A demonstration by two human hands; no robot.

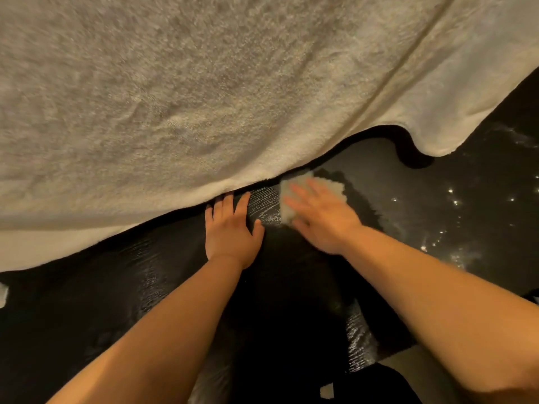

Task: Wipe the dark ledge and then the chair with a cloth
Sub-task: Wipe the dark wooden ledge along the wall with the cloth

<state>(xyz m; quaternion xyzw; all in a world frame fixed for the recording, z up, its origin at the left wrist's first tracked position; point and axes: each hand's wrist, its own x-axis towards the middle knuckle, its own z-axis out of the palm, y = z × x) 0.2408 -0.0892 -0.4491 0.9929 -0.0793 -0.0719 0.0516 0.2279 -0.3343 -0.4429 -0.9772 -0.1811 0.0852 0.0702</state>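
Ledge step: right hand (318, 212), fingers straight, presses the cloth (331, 184) on the ledge (402, 196); left hand (230, 231) flat, open on the ledge beside it. Next call: sweep along the ledge

You see a cream blanket (204, 97) with a mottled, fuzzy nap. The ledge (264, 205) is black with fine pale wood-grain lines. Your cloth (332, 185) is off-white. The dark surface (466, 214) on your right shows scattered bright speckles.
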